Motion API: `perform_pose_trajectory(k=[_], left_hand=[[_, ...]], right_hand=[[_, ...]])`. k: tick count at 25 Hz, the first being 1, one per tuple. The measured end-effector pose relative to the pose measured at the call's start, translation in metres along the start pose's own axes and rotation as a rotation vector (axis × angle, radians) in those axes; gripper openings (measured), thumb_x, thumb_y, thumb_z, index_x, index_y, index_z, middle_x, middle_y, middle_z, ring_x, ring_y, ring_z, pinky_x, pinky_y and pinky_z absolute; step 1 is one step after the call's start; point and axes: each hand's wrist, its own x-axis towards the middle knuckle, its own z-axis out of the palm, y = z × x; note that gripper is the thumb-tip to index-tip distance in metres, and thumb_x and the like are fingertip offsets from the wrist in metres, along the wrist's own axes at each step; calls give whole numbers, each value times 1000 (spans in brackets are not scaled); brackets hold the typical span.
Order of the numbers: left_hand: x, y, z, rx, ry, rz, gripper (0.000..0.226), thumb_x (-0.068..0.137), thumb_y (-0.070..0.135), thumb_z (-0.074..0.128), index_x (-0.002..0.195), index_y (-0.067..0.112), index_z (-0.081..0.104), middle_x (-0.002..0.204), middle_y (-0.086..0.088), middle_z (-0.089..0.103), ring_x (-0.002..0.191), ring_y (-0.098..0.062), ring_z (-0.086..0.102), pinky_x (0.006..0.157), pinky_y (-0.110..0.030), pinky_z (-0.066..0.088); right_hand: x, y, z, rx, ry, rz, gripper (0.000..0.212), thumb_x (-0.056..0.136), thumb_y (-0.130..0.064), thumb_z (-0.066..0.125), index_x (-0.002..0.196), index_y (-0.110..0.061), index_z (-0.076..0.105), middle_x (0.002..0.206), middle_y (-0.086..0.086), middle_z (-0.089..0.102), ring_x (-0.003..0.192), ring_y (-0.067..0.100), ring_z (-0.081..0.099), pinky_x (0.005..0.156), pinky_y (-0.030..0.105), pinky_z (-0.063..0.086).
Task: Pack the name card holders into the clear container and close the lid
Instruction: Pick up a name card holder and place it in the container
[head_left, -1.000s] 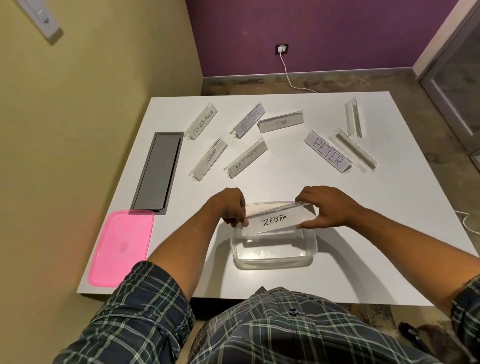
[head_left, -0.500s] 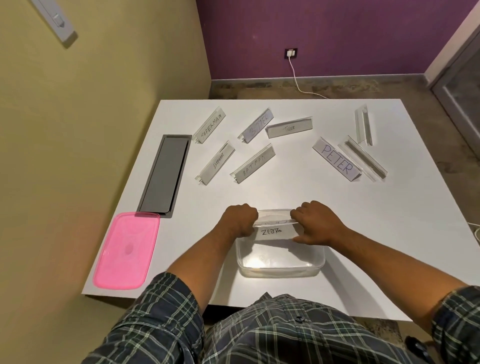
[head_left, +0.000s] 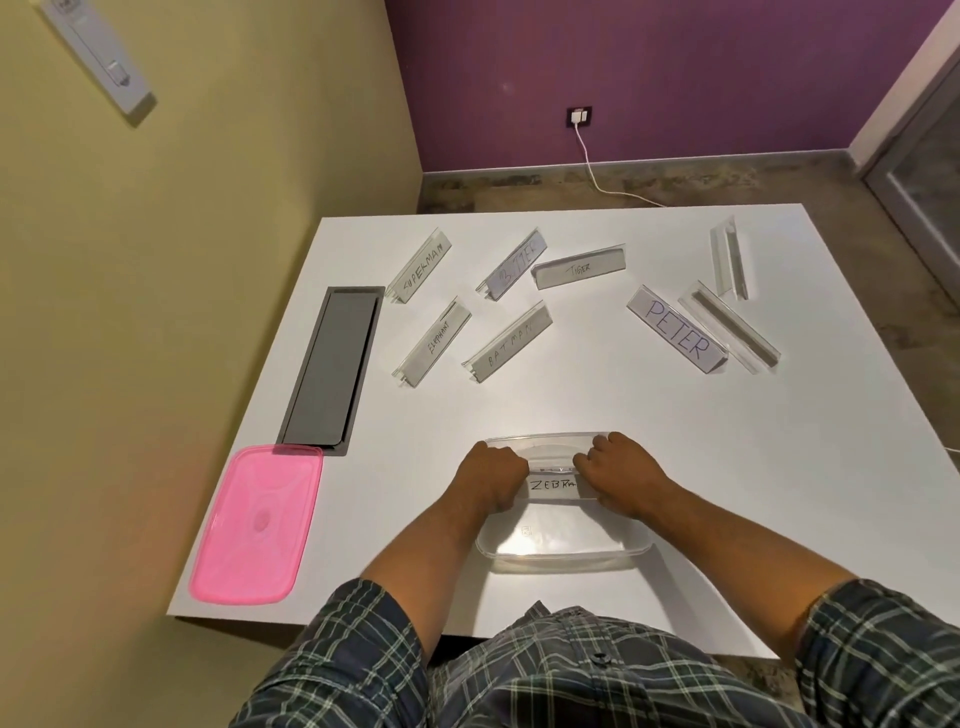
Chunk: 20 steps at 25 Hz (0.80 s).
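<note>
A clear container (head_left: 566, 555) sits open near the table's front edge. Inside it, toward the far wall, lies the ZEBRA card holder (head_left: 551, 486). My left hand (head_left: 491, 480) grips its left end and my right hand (head_left: 621, 480) grips its right end, both down in the container. Several other card holders lie farther back: SUPERMAN (head_left: 421, 267), ELEPHANT (head_left: 434, 340), BATMAN (head_left: 509, 351), BUTTER (head_left: 514, 265), TIGER (head_left: 579, 267), PETER (head_left: 675, 330), and two blank clear ones (head_left: 730, 327) (head_left: 727, 257). The pink lid (head_left: 257, 525) lies at the front left corner.
A grey cable hatch (head_left: 332, 364) is set into the white table (head_left: 675, 467) along its left side, just behind the lid. A yellow wall stands close on the left. A white cable runs across the floor beyond the table.
Both hands have lowered the ZEBRA card holder from above the rim down into the container and moved closer together along it.
</note>
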Motion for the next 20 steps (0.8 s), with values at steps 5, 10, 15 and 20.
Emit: perform_pose_trajectory(k=[5,10,15,20], left_hand=[[-1,4,6,8,5,20,22,89,16,60,110,12,66,112,-10,69,105,-31,66,90,-38,44],[-1,9,9,-32,-11,15,24,87,16,61,110,11,65,112,-9,70,103,-31,67,88,-38,45],[1,9,5,-56,-19,41,22,89,26,58,105,12,67,108,-10,70,100,-32,67,83,-37,42],[9,-4,-12,-162,176,25,26,94,34,50,98,17,68,100,-5,70,97,-29,65,73,-33,37]], right_hand=[[5,-5,4,-19,17,-6,21,86,0,54,104,-8,60,99,11,73,95,33,63,85,41,46],[0,-5,3,-12,78,44,16,75,-5,70,87,-15,67,78,3,71,75,27,68,72,35,49],[-1,-2,4,12,257,17,30,41,-13,90,59,-20,66,52,-1,59,45,22,59,53,29,49],[4,9,4,99,399,-88,26,65,-36,84,66,-21,63,60,-4,59,51,21,58,50,27,43]])
